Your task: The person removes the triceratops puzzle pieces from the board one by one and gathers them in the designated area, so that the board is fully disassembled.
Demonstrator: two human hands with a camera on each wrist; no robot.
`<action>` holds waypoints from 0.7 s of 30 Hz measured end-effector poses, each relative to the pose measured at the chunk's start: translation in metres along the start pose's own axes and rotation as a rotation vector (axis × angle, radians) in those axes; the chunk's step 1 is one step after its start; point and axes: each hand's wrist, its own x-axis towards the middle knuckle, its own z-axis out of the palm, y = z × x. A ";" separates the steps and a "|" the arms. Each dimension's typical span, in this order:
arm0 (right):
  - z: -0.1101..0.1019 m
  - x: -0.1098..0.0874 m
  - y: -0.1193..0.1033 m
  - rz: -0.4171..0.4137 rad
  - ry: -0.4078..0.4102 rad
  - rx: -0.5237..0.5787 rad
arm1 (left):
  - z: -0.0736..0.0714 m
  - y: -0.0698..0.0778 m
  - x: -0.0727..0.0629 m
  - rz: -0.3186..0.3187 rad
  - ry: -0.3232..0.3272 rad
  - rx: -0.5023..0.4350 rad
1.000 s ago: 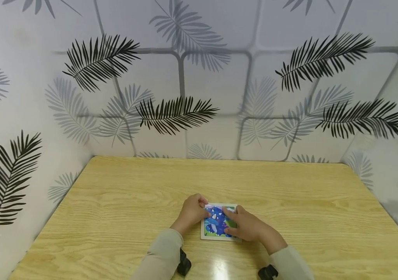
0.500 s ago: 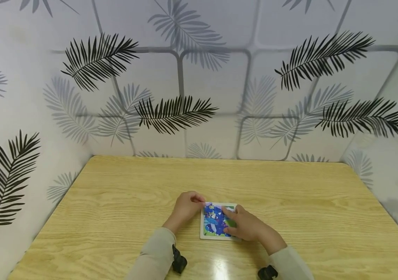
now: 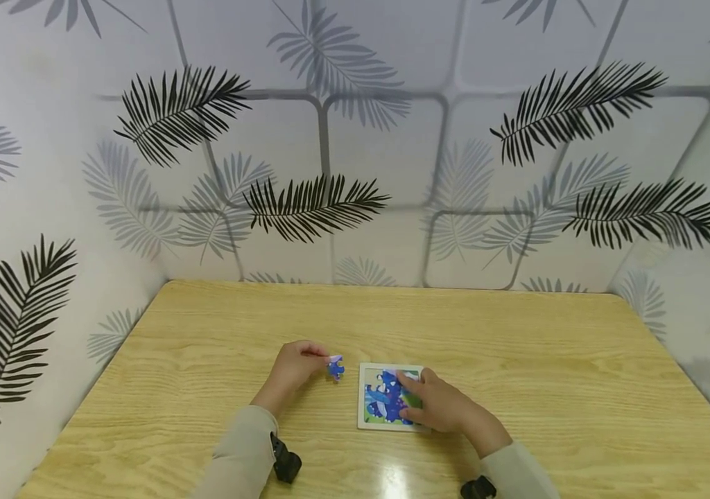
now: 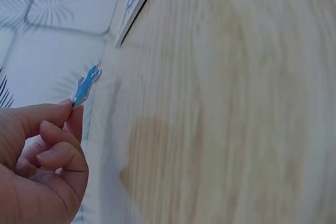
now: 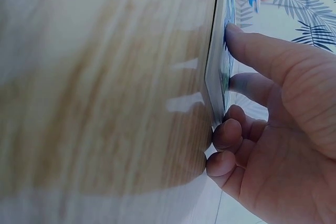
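Note:
My left hand point(image 3: 292, 367) pinches a small blue and purple jigsaw piece point(image 3: 335, 368) by one edge, off to the left of the puzzle. In the left wrist view the piece point(image 4: 85, 87) stands out past the thumb and fingertip, its knobs facing away. A square jigsaw puzzle point(image 3: 386, 400) with a blue dinosaur picture lies in a pale-rimmed tray; bare tray shows at its upper left. My right hand point(image 3: 444, 402) rests on the puzzle's right side. In the right wrist view its thumb and one finger press the picture, and the other fingers point(image 5: 228, 134) bend against the tray's edge.
The light wooden table point(image 3: 236, 326) extends around the tray to both sides and behind it. Walls covered with a leaf pattern point(image 3: 317, 208) rise at its back and sides. Each wrist wears a black camera point(image 3: 286, 463).
The left hand has lifted the jigsaw piece out of the puzzle's upper left and carried it leftward, leaving a gap there. The right hand has stayed in place on the puzzle.

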 end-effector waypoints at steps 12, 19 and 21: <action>0.000 -0.001 0.002 -0.024 0.013 0.001 | -0.027 -0.013 0.001 -0.055 0.064 0.022; 0.001 -0.001 0.002 -0.026 0.012 -0.004 | -0.032 -0.016 0.001 -0.078 0.084 0.057; 0.001 0.000 0.003 -0.029 0.016 -0.001 | -0.032 -0.016 0.001 -0.087 0.086 0.056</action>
